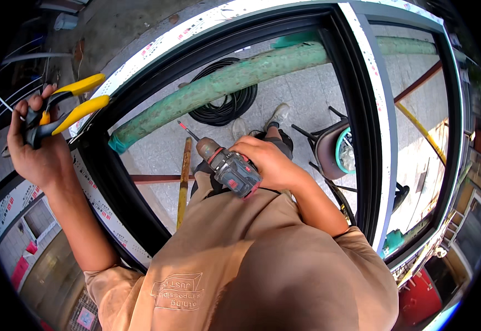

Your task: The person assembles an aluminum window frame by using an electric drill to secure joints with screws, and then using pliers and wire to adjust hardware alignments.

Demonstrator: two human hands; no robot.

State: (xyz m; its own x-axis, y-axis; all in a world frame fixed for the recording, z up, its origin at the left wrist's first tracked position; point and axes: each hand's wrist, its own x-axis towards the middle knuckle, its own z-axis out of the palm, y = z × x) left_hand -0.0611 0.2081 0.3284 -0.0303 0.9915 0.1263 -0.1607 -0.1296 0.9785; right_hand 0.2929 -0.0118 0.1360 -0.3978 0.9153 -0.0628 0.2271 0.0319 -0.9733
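Note:
My left hand (42,157) is raised at the left, over the corner of a large black frame (108,187). Its fingers are closed round the head end of a pair of pliers (83,114), whose yellow and black handles spread toward the right. The jaws are hidden in the hand. Held in front of my body, a cordless drill (235,172) fills my right hand (271,161). A thin bit with a red collar sticks out of its chuck, toward the upper left. The drill is apart from the frame.
White printed film covers the frame's outer faces (370,71). A green-wrapped pole (224,83) crosses the opening, above a coil of black cable (246,102). Beside my feet stands a chair (329,151) with a teal-rimmed bucket (346,146). A yellowed pole (185,176) leans nearby.

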